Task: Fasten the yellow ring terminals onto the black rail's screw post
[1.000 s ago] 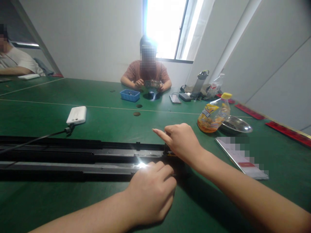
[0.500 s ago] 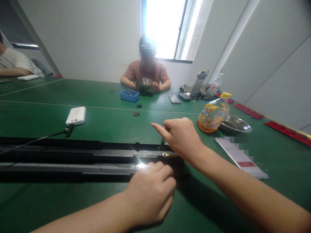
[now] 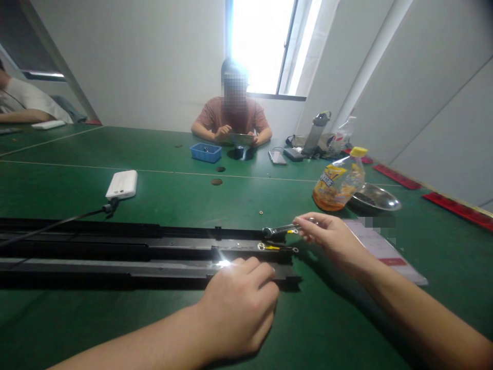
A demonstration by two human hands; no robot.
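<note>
Several long black metal rails (image 3: 115, 267) lie side by side, running off to the left. My left hand (image 3: 242, 303) is closed over the right end of the nearest rail, its fingertips partly hidden. Between thumb and fingers of my right hand (image 3: 331, 236) is a silver wrench (image 3: 283, 229), its head over the farthest rail's end. A short lead with yellow sleeves (image 3: 272, 247) and ring terminals is attached by a nut (image 3: 262, 246) on the middle rail. Another ring terminal (image 3: 295, 232) shows beside my right fingers. Beyond the rails lies a small brass-coloured ring (image 3: 261, 212).
A white power bank (image 3: 122, 184) with a black cable lies at left. To the right are a phone (image 3: 393, 257), a drink bottle (image 3: 335, 182) and a steel bowl (image 3: 385, 198). A person (image 3: 231, 121) sits across the green table behind a blue tray (image 3: 206, 152).
My right hand has moved right and down, and the wrench now lies nearly level instead of upright. The person opposite has tilted and lowered the bowl. My left hand stays put.
</note>
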